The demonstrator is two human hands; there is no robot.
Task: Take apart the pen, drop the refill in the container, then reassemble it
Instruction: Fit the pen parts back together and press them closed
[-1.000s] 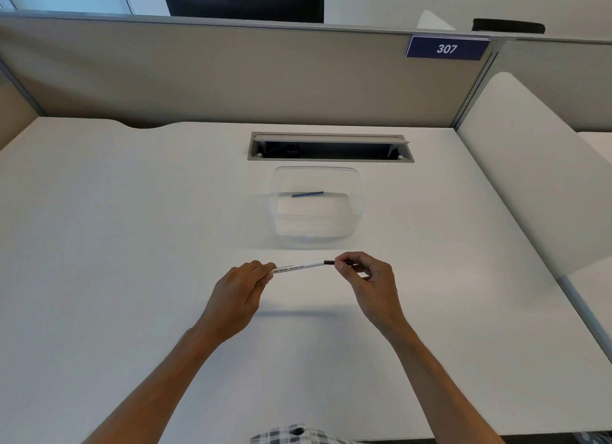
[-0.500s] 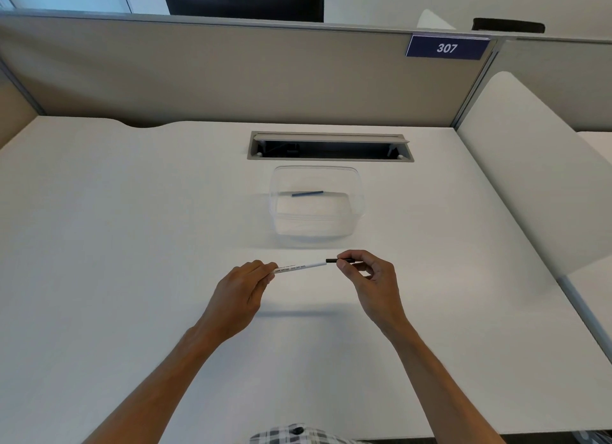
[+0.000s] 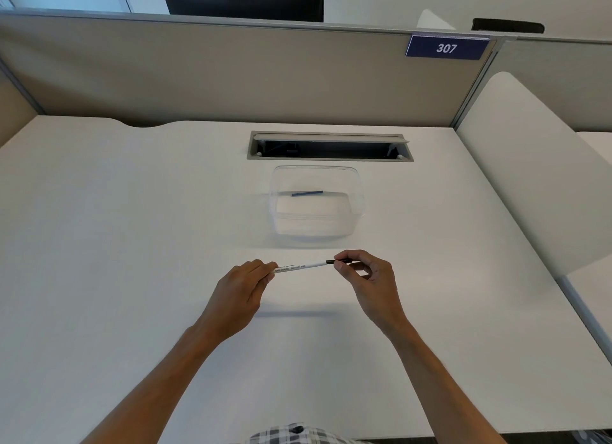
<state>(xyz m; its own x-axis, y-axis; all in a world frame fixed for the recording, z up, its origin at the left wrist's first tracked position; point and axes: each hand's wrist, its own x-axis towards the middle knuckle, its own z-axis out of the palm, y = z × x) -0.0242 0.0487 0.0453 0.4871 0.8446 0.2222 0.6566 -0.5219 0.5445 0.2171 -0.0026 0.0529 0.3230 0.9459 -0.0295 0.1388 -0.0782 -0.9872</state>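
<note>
A smooth white counter [image 3: 116, 244] fills most of the view, backed along its far edge by a beige fabric partition [image 3: 231, 75] that carries a blue plate reading 307 [image 3: 446, 48]. A curved white side panel [image 3: 530, 178] stands along the counter's right edge. Near the far edge, a grey-framed rectangular cable slot [image 3: 329, 146] is sunk into the surface. Just in front of it sits a clear plastic container [image 3: 359, 191] with rounded corners; a thin dark blue refill [image 3: 307, 193] lies on its floor, toward the far wall. Nearer the person, about midway across the counter, both hands hold a slim white pen [image 3: 299, 267] above the surface, almost level, with small printed lettering along its barrel and a black end piece pointing right. The left hand [image 3: 240, 291] has its fingers curled round the pen's left end, hiding it. The right hand [image 3: 367, 278] pinches the black end between thumb and forefinger, the other fingers loosely curled beneath.
</note>
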